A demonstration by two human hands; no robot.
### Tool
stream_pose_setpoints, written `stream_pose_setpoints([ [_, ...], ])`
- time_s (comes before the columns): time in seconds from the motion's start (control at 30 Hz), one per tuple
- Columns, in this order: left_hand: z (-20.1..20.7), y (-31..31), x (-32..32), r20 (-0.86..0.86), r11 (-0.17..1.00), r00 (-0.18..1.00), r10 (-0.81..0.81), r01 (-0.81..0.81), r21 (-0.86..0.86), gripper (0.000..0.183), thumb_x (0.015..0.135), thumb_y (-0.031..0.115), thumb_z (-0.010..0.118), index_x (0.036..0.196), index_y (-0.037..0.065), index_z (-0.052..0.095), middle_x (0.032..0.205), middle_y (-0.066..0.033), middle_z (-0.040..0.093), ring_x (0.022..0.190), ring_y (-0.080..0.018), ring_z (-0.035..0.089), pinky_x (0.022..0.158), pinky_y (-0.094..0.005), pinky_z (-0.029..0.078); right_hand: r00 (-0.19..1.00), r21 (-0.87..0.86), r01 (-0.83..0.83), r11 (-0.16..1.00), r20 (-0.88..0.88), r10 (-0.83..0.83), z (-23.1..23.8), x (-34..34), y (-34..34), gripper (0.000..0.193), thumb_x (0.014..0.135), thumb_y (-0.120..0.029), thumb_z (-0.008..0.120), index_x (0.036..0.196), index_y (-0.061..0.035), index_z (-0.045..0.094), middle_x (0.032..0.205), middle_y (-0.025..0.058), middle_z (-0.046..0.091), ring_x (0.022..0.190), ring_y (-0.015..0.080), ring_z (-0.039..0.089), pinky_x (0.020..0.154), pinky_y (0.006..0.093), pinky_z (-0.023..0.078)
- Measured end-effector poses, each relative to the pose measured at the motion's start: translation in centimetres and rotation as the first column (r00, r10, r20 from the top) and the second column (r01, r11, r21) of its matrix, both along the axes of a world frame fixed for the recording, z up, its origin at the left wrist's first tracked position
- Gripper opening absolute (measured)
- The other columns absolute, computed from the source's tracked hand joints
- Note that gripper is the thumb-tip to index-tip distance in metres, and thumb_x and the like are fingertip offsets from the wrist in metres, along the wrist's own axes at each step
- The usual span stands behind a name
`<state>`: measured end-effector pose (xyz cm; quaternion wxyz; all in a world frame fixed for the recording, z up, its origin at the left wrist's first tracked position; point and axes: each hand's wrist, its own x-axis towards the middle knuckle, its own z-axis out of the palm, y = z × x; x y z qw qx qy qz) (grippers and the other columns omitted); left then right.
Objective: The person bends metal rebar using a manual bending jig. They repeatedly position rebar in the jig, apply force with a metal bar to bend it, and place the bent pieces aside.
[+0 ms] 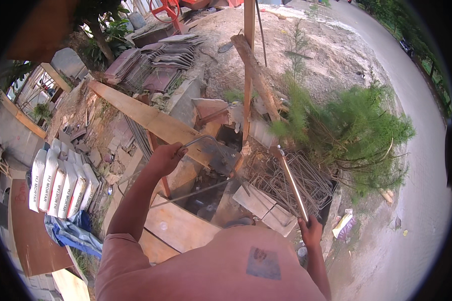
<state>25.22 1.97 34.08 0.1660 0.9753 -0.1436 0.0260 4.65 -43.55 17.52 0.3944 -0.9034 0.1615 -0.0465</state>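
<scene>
Right hand [311, 231] hides lower end of shiny tube [293, 185]

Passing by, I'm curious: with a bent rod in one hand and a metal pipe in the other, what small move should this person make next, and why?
Perhaps swing the metal pipe leftward, toward the bent rod: the right hand grips the pipe near its lower end, the left hand grips the rod, and the two pieces look apart.
</scene>
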Motion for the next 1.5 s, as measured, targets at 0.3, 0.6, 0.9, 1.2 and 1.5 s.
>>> stream_pose_setpoints([
  [0.3, -12.5, 4.1, 1.0, -0.303, 0.939, 0.893, 0.334, -0.344, 0.024, 0.053, 0.099, 0.046, 0.039, 0.09, -0.001, 0.063, 0.086, -0.0248, 0.064, 0.086, -0.0421, 0.061, 0.077, -0.0477, 0.046, 0.988, 0.008, -0.136, 0.991, 0.079, 0.135, -2.2, 2.5, -3.8, 0.038, 0.082, -0.03, 0.071, 0.074, 0.0012, 0.051, 0.058, 0.0166, 0.05, 0.05, 0.0256, 0.041, 0.05, 0.0395, 0.038],
  [0.6, -14.3, 3.1, 2.0, -0.335, 0.943, 0.888, 0.315, -0.331, 0.01, 0.055, 0.098, 0.047, 0.039, 0.097, -0.002, 0.063, 0.095, -0.0273, 0.064, 0.093, -0.0449, 0.06, 0.082, -0.0485, 0.045, 0.988, -0.003, -0.149, 0.989, 0.027, 0.149, -1.2, 4.2, -1.7, 0.039, 0.081, -0.032, 0.072, 0.075, 0.0007, 0.052, 0.059, 0.0167, 0.051, 0.052, 0.0268, 0.044, 0.052, 0.0395, 0.039],
  [0.9, -13.9, 3.6, 4.5, -0.493, 0.959, 0.833, 0.25, -0.285, 0.004, 0.054, 0.097, 0.048, 0.043, 0.095, -0.002, 0.066, 0.093, -0.027, 0.064, 0.095, -0.0433, 0.061, 0.082, -0.0475, 0.047, 0.956, -0.05, -0.251, 0.967, -0.166, 0.24, 3.3, 6.3, 0.2, 0.041, 0.082, -0.038, 0.07, 0.077, -0.0001, 0.056, 0.059, 0.0156, 0.053, 0.054, 0.0262, 0.051, 0.053, 0.0392, 0.04],
  [1.2, -13.1, 3.6, 4.4, -0.536, 0.959, 0.813, 0.227, -0.282, -0.021, 0.052, 0.096, 0.046, 0.045, 0.095, -0.001, 0.066, 0.087, -0.0265, 0.064, 0.087, -0.0427, 0.062, 0.078, -0.0461, 0.046, 0.786, 0.374, -0.399, 0.837, -0.33, 0.522, 4.5, 7.4, -2.5, 0.051, 0.085, -0.05, 0.064, 0.081, 0.0009, 0.06, 0.062, 0.011, 0.054, 0.062, 0.0182, 0.054, 0.058, 0.0357, 0.043],
  [1.5, -13.4, 3.5, 4.6, -0.573, 0.948, 0.786, 0.232, -0.314, -0.048, 0.055, 0.097, 0.046, 0.042, 0.099, -0.003, 0.066, 0.097, -0.0273, 0.064, 0.096, -0.0434, 0.06, 0.085, -0.0465, 0.046, 0.454, 0.015, -0.658, 0.753, -0.789, 0.413, 7.0, 9.0, -3.4, 0.048, 0.086, -0.056, 0.059, 0.1, -0.0111, 0.07, 0.077, 0.0147, 0.066, 0.076, 0.0302, 0.064, 0.071, 0.0394, 0.048],
])
